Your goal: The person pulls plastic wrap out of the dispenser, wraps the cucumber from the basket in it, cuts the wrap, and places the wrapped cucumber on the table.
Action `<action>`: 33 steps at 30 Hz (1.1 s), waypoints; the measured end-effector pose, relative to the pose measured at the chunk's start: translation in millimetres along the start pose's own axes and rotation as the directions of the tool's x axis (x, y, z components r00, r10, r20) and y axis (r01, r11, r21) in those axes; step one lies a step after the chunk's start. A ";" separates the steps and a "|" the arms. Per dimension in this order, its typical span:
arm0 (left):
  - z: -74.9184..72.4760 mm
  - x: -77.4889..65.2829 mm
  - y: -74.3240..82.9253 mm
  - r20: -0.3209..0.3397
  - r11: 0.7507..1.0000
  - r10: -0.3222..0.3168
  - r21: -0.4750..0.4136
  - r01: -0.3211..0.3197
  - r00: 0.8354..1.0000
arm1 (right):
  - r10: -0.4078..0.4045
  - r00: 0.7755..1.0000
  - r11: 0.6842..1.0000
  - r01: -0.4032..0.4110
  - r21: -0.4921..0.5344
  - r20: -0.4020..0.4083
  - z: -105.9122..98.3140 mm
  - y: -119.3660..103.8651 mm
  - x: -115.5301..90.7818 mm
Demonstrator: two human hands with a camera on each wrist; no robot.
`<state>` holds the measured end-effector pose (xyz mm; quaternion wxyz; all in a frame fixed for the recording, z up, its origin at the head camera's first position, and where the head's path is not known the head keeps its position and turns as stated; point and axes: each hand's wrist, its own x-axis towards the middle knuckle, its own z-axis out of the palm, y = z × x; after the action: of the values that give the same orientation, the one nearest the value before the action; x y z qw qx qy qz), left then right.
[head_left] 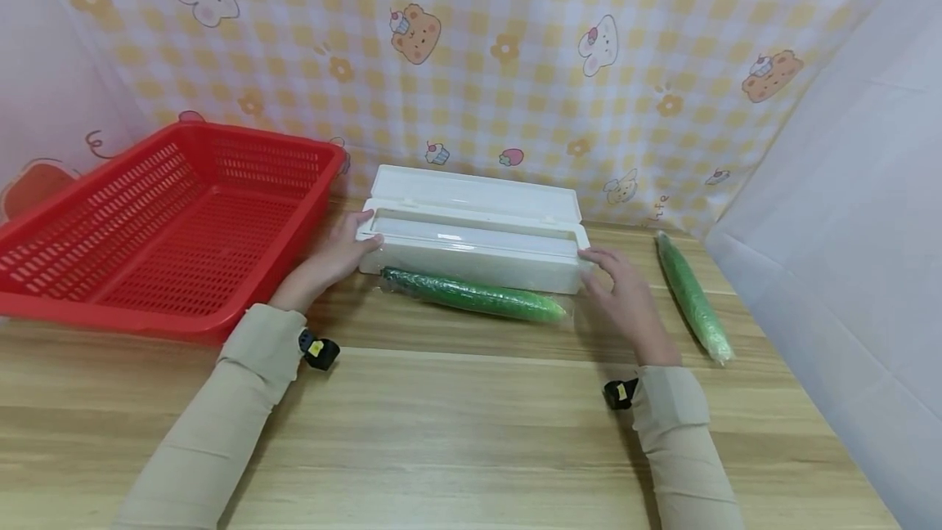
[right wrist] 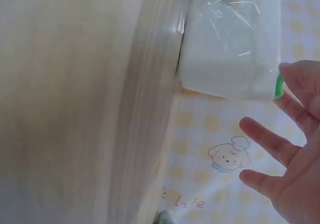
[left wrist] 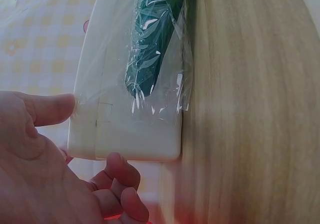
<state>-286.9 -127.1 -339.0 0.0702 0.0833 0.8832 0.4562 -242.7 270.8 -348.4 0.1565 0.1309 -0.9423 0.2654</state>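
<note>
A long white cling film dispenser [head_left: 478, 262] stands on the table with its lid [head_left: 477, 191] raised and a film roll [head_left: 471, 237] inside. My left hand [head_left: 340, 252] holds its left end, thumb on the upper front edge and fingers curled by the end face. At the right end, my right hand [head_left: 624, 301] pinches the upper corner between thumb and index finger, beside a small green piece [right wrist: 279, 86]; its other fingers are spread. Against the front lies a cucumber [head_left: 474, 296] in clear film [left wrist: 184, 84].
A red plastic basket [head_left: 165, 321] stands at the left. Another wrapped cucumber [head_left: 692, 295] lies at the right of the wooden table [head_left: 456, 432]. Behind hangs a checked curtain [head_left: 500, 64], with a white sheet [head_left: 846, 211] along the right side.
</note>
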 end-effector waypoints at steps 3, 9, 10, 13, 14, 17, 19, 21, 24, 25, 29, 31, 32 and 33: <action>-1.0 -0.5 0.1 -0.002 1.000 -0.007 -0.001 0.007 1.000 | -0.024 1.000 1.000 0.024 -0.001 -0.002 0.2 2.4 0.3; -1.4 -0.1 0.7 -0.005 1.000 0.001 -0.007 -0.001 1.000 | -0.011 1.000 1.000 0.011 0.006 0.005 -0.4 1.2 1.1; -1.2 -0.1 0.9 -0.005 1.000 0.002 -0.007 -0.002 1.000 | -0.008 1.000 1.000 0.008 0.004 0.012 -0.8 0.6 1.0; -1.1 0.5 0.7 -0.010 1.000 0.001 -0.005 -0.001 1.000 | -0.003 0.999 1.000 0.003 0.001 0.048 -3.1 -1.9 0.8; -1.1 0.7 0.7 -0.010 1.000 0.002 -0.003 -0.002 1.000 | -0.006 0.998 1.000 0.005 0.000 0.061 -4.3 -3.0 0.7; -1.3 0.7 -0.2 -0.002 1.000 0.011 0.013 -0.011 1.000 | -0.011 0.995 1.000 0.013 -0.019 0.101 -7.7 -7.3 0.0; -1.5 -0.2 -0.9 0.011 0.999 0.022 0.029 -0.022 1.000 | -0.010 0.993 0.999 0.015 -0.039 0.115 -9.8 -12.2 -0.8; -1.8 -2.2 -0.4 0.027 0.998 0.037 0.051 -0.038 0.999 | -0.005 0.993 0.998 0.012 -0.054 0.116 -11.8 -19.9 -1.8; -1.8 -6.4 3.6 0.029 0.995 0.038 0.094 -0.041 0.999 | -0.018 0.992 0.999 0.024 -0.049 0.126 -13.6 -35.8 -2.5; -1.5 -8.1 6.7 0.014 0.993 0.028 0.118 -0.029 1.000 | -0.029 0.989 0.998 0.036 -0.043 0.142 -14.0 -42.5 -2.5; 3.8 -14.7 24.3 -0.109 0.978 0.006 0.209 0.017 0.994 | -0.066 0.960 0.997 0.074 -0.019 0.271 -9.0 -64.7 -3.2; 9.2 -18.6 35.3 -0.175 0.969 0.039 0.248 0.006 0.984 | -0.094 0.941 0.994 0.106 -0.018 0.324 -2.6 -71.6 -3.2; 12.7 -20.2 40.1 -0.193 0.963 0.076 0.270 -0.021 0.978 | -0.108 0.934 0.992 0.122 -0.019 0.340 1.4 -73.7 -3.4; 16.7 -21.7 44.7 -0.191 0.959 0.108 0.280 -0.051 0.976 | -0.126 0.928 0.989 0.144 -0.026 0.350 5.5 -75.4 -3.4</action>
<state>-258.6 -93.0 -311.0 -0.0517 0.0805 0.9361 0.3384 -215.9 206.2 -319.5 0.0087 0.2360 -0.9503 0.2027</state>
